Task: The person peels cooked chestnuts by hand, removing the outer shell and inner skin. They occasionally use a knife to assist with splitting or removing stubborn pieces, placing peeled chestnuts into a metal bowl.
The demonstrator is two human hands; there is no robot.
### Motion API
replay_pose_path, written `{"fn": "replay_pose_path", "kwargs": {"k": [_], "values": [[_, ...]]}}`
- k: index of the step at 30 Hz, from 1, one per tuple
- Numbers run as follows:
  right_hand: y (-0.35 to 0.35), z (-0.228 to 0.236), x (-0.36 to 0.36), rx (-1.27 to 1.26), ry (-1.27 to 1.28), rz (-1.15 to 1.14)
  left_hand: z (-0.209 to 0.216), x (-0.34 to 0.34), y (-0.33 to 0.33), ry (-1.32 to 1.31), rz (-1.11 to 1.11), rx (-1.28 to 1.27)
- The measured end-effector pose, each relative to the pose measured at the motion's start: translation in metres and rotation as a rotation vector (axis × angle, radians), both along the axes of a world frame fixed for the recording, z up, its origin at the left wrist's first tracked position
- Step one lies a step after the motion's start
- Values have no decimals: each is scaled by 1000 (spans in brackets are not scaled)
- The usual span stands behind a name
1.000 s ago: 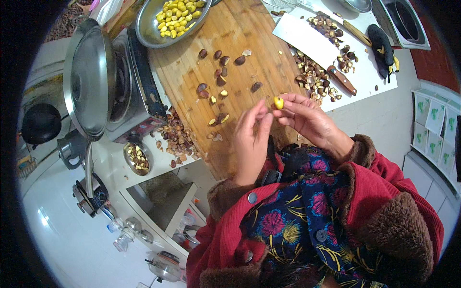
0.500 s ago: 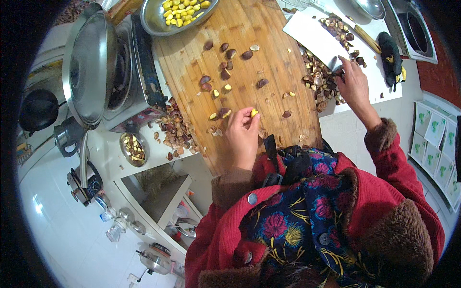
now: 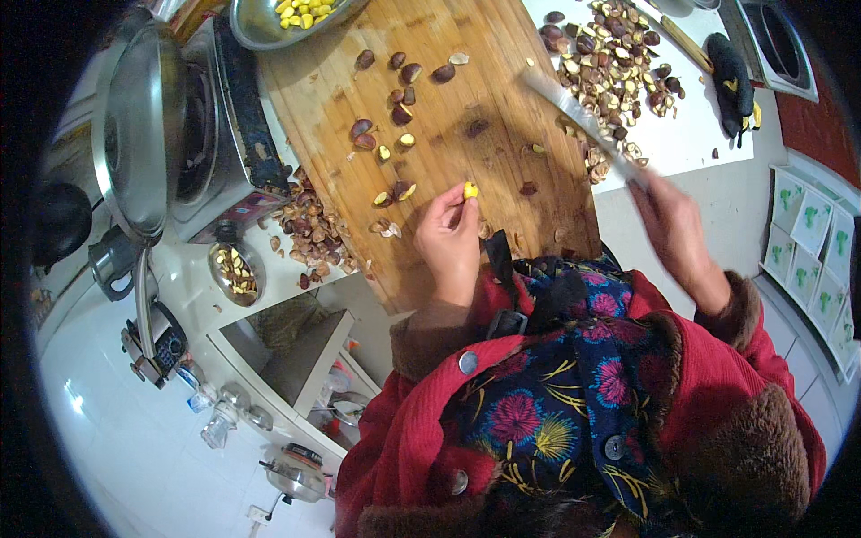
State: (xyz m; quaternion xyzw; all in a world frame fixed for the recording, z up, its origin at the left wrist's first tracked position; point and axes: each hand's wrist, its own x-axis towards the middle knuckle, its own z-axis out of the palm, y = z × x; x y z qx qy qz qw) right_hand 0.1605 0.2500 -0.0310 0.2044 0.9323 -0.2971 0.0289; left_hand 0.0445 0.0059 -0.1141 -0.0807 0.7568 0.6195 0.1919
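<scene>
My left hand pinches a yellow peeled chestnut between thumb and fingertips, just over the near part of the wooden cutting board. My right hand, blurred by motion, grips a cleaver by its handle. The blade is turned nearly edge-on and hangs over the board's right side, apart from the chestnut. Brown shell-on chestnut pieces lie scattered on the board. Several cut ones, such as a half with yellow flesh, are left of centre.
A metal bowl of peeled chestnuts stands at the far left. Cut chestnuts are heaped right of the board, near a dark cloth-like item. Shells and a small dish of pieces lie left, beside a stove with a large pan.
My right hand has lifted the cleaver off the right-hand counter and tilted its blade up toward the board. My left hand still pinches the chestnut. The whole view has shifted slightly.
</scene>
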Motion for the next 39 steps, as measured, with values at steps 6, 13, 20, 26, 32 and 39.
{"fn": "replay_pose_path", "kwargs": {"k": [6, 13, 20, 26, 32, 39], "values": [[-58, 19, 22, -58, -307, 261, -7, 6, 1, 68, -43, -126], [-65, 15, 35, -15, -333, 240, 2, 4, 5, 83, -54, -101], [-66, 14, 36, 8, -330, 262, 5, 0, 6, 97, -84, -149], [-67, 19, 23, 10, -378, 305, 6, 0, 4, 119, -116, -231], [-72, 25, 7, 14, -419, 347, 8, -1, 7, 125, -107, -189], [-74, -25, -2, -105, -183, 274, -2, -2, 7, 23, -37, -13]]}}
